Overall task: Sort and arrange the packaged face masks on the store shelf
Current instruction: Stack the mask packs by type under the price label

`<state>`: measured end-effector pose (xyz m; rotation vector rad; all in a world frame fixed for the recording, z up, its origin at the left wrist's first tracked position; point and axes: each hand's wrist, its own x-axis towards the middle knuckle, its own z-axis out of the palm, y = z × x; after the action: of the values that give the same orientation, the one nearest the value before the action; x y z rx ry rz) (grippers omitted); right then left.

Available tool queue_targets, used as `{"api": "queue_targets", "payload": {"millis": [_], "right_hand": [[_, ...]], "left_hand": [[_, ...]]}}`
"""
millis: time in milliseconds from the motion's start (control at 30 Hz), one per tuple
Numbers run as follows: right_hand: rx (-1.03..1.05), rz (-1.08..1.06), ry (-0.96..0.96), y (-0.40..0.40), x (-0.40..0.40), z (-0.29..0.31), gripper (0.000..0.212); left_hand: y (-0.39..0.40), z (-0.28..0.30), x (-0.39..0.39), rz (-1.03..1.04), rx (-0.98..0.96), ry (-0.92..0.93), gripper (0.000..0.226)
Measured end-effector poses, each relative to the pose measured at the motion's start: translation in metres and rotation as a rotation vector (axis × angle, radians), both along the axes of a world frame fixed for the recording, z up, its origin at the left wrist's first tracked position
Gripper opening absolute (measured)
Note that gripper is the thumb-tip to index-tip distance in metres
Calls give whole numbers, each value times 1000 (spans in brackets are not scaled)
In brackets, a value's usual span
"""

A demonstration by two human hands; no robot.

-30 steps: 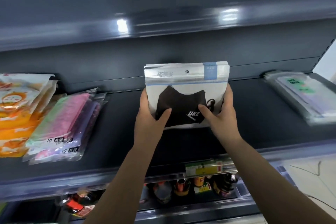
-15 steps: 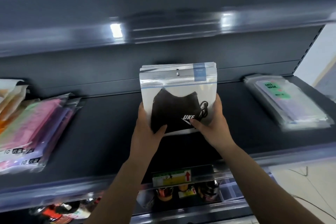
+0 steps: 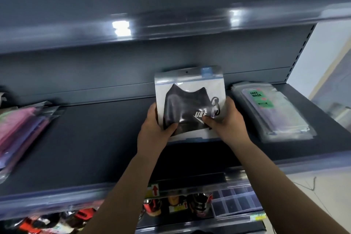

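While both hands grip the black mask packs [image 3: 190,104], thumbs pinch the front. Left hand [image 3: 154,129] and right hand [image 3: 227,121] square them upright on the shelf [image 3: 95,138].

The left hand [image 3: 154,129] and right hand [image 3: 227,119] cover the lower corners of the black mask package [image 3: 190,100], and their fingers behind it are hidden. Its header print is too small to read. The pink and purple mask packs [image 3: 20,129] are cut off by the left edge and blurred. Goods on the lower shelf [image 3: 176,205] are smeared beyond telling.
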<state>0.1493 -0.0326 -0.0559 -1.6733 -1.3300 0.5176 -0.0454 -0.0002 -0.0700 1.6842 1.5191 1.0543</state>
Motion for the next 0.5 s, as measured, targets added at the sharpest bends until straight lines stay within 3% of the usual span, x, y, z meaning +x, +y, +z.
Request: {"api": "queue_targets", "payload": {"millis": [100,367,500], "right_hand": [[-107,-29,-72,5,14,-8,45],[-350,17,-259,17,30,-16,64],[-377,35,-372,12,28,-12,67]], "left_hand": [[0,-7,13,33,-64,72,67],[2,-8,30,50,-153,316,52],[-4,-6,34,74,-151,445,59]]}}
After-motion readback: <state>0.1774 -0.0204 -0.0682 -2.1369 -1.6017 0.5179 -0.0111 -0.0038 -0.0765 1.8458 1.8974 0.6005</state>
